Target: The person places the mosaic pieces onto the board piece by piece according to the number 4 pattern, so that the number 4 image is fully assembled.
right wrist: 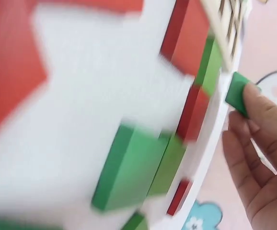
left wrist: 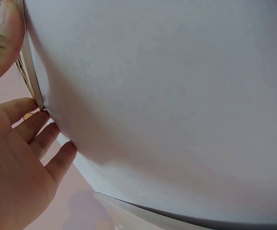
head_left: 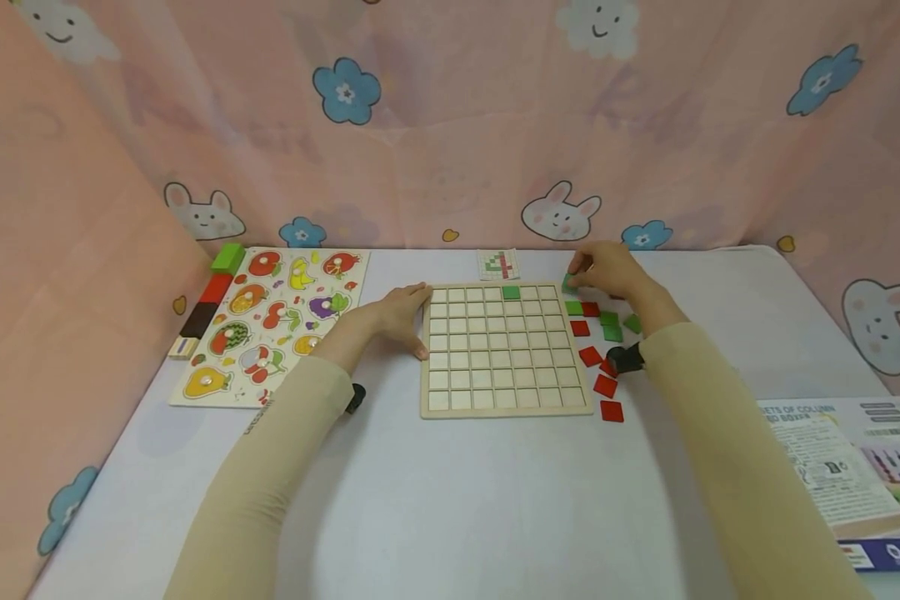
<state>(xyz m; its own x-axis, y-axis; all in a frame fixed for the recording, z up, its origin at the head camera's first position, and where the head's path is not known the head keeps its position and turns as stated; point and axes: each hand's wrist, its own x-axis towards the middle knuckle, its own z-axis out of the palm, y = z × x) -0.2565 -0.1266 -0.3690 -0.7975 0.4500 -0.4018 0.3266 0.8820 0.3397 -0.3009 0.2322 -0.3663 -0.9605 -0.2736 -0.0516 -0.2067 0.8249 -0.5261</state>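
A wooden grid board (head_left: 507,415) lies flat mid-table, with one green tile (head_left: 511,292) in its top row. My left hand (head_left: 399,318) rests at the board's left edge, fingers and thumb spread along the side; in the left wrist view the fingertips (left wrist: 67,146) reach the table. Between thumb and fingers my right hand (head_left: 607,268) pinches a green square tile (right wrist: 236,93), just off the board's top right corner. Below that hand, loose red tiles (head_left: 612,411) and green tiles (head_left: 612,333) lie scattered along the board's right side.
A small pattern card (head_left: 498,264) lies behind the board. On the left is a fruit puzzle board (head_left: 228,371), with green, red and black blocks (head_left: 199,320) along its edge. A printed box (head_left: 881,554) sits at the right front. A pink curtain (head_left: 450,125) hangs behind the table.
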